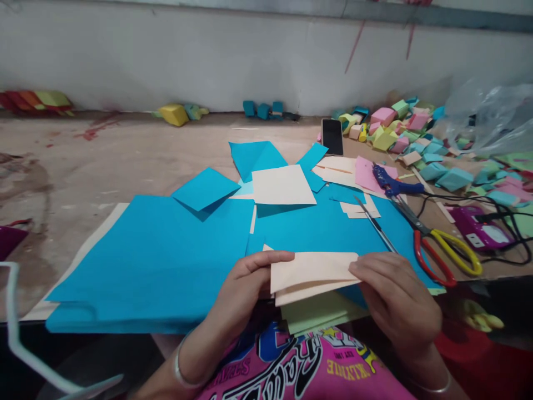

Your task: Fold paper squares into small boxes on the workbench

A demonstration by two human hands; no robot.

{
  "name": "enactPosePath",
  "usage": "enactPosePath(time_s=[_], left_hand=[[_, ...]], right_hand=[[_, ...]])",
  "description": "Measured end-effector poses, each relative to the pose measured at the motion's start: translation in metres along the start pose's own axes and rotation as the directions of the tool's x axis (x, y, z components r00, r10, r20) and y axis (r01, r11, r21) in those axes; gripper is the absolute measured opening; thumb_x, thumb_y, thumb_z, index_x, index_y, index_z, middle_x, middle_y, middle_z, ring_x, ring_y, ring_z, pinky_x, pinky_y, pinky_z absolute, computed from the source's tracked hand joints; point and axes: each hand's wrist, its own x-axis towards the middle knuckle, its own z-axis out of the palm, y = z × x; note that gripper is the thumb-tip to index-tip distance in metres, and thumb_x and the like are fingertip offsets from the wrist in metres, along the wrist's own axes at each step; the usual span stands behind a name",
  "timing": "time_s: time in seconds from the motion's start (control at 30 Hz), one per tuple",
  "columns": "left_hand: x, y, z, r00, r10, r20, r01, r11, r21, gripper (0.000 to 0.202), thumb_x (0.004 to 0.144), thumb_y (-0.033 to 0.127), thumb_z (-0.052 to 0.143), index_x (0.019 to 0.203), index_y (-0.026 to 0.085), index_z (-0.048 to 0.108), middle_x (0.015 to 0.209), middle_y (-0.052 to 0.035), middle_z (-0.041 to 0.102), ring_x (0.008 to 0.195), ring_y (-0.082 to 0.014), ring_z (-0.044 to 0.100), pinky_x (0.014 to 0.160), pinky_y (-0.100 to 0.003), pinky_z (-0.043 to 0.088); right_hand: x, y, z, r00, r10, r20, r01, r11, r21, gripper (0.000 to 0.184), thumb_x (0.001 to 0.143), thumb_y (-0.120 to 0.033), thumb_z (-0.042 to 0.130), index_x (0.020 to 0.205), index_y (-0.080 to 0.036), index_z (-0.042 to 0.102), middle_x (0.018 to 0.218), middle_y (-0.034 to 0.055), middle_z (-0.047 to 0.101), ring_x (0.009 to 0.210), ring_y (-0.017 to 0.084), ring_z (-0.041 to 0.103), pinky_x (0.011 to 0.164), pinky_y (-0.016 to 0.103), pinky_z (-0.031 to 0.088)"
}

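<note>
My left hand point(247, 283) and my right hand point(395, 297) grip a folded cream paper point(314, 269) between them, close to my body. The left fingers pinch its left end, with the index finger along the top edge. At the right end, my right thumb and fingers are closed on it. The fold gapes slightly along the near side. Under it, light green paper point(320, 314) sticks out toward me; what supports it is hidden. Large blue sheets point(158, 261) lie beneath and beyond my hands. A cream square point(283, 186) and a blue square point(206, 190) rest on them.
To the right lie scissors point(447, 250), a craft knife point(377, 225), a blue glue gun point(395, 182) and a purple power box point(481, 228) with black cables. Farther back are a phone point(332, 136), a heap of small paper boxes point(400, 125) and a plastic bag point(491, 116).
</note>
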Motion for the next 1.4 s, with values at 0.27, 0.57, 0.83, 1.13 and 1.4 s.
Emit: enactPosePath(time_s=[0.27, 0.57, 0.83, 1.13, 1.4], left_hand=[[-0.013, 0.013, -0.002, 0.9, 0.42, 0.112, -0.426, 0.801, 0.42, 0.044, 0.071, 0.016, 0.068, 0.114, 0.026, 0.066, 0.118, -0.0057, 0.067, 0.112, -0.0248, 0.06, 0.095, -0.041, 0.053], [-0.009, 0.002, 0.002, 0.962, 0.266, -0.061, -0.251, 0.95, 0.187, 0.026, 0.063, 0.018, 0.078, 0.088, 0.02, 0.073, 0.085, -0.0014, 0.074, 0.077, -0.0173, 0.067, 0.067, -0.028, 0.052], [-0.008, -0.002, 0.001, 0.988, 0.127, 0.085, -0.118, 0.987, -0.106, 0.027, 0.062, 0.021, 0.078, 0.088, 0.016, 0.07, 0.086, -0.0053, 0.073, 0.077, -0.0179, 0.066, 0.066, -0.027, 0.052], [-0.01, 0.009, 0.003, 0.92, 0.383, -0.077, -0.358, 0.906, 0.226, 0.02, 0.083, 0.032, 0.062, 0.071, 0.018, 0.068, 0.073, -0.0021, 0.068, 0.071, -0.0136, 0.061, 0.065, -0.027, 0.044], [-0.011, 0.003, 0.002, 0.918, 0.388, -0.083, -0.367, 0.91, 0.193, 0.015, 0.083, 0.03, 0.065, 0.076, 0.018, 0.071, 0.076, -0.0023, 0.07, 0.073, -0.0125, 0.063, 0.066, -0.024, 0.046]], right_hand=[[-0.003, -0.002, 0.003, 0.97, 0.239, -0.036, -0.229, 0.958, 0.17, 0.026, 0.082, -0.005, 0.064, 0.1, -0.024, 0.067, 0.09, 0.0036, 0.069, 0.091, 0.02, 0.063, 0.083, 0.036, 0.049], [-0.017, 0.001, 0.009, 0.632, 0.756, 0.169, -0.742, 0.528, 0.414, 0.011, 0.076, -0.03, 0.075, 0.082, -0.024, 0.07, 0.07, -0.0019, 0.064, 0.06, 0.012, 0.058, 0.051, 0.019, 0.046], [-0.015, 0.004, 0.017, 0.549, 0.795, 0.258, -0.77, 0.362, 0.525, 0.018, 0.077, -0.038, 0.072, 0.079, -0.021, 0.066, 0.068, -0.0018, 0.06, 0.056, 0.009, 0.05, 0.048, 0.017, 0.041], [-0.023, -0.002, 0.014, 0.643, 0.745, 0.178, -0.742, 0.55, 0.382, 0.015, 0.076, -0.036, 0.073, 0.079, -0.022, 0.067, 0.081, 0.0, 0.066, 0.068, 0.013, 0.058, 0.054, 0.017, 0.046], [-0.011, -0.013, 0.011, 0.673, 0.734, 0.096, -0.71, 0.604, 0.362, 0.015, 0.075, -0.035, 0.073, 0.07, -0.023, 0.066, 0.075, -0.0011, 0.066, 0.066, 0.013, 0.057, 0.056, 0.018, 0.045]])
